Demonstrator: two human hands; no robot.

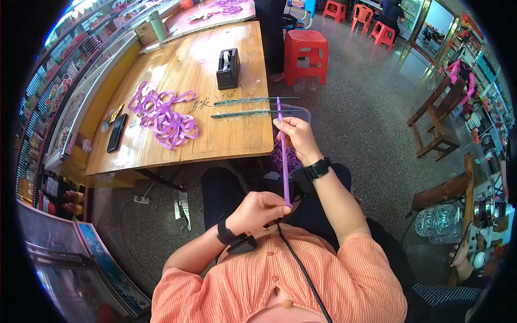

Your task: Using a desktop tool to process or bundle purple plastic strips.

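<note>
A purple ribbon [285, 169] is stretched taut in front of my body. Its near end is pinched in my left hand [261, 209], close to my shirt. Farther out, beside the table's right edge, my right hand [297, 135] grips the same ribbon between thumb and fingers. Beyond that hand the ribbon meets two thin dark green sticks [245, 113], which are taped to the tabletop and jut past its edge. A loose heap of purple ribbon [164, 118] lies on the wooden table [215, 140]. More purple ribbon shows below my right hand, partly hidden by it.
On the table stand a black tape dispenser [228, 69] and, at the left, a dark phone [117, 133]. A red stool [306, 56] is past the table's far right corner. At the right are a wooden chair [439, 116] and a large clear plastic bottle [439, 220].
</note>
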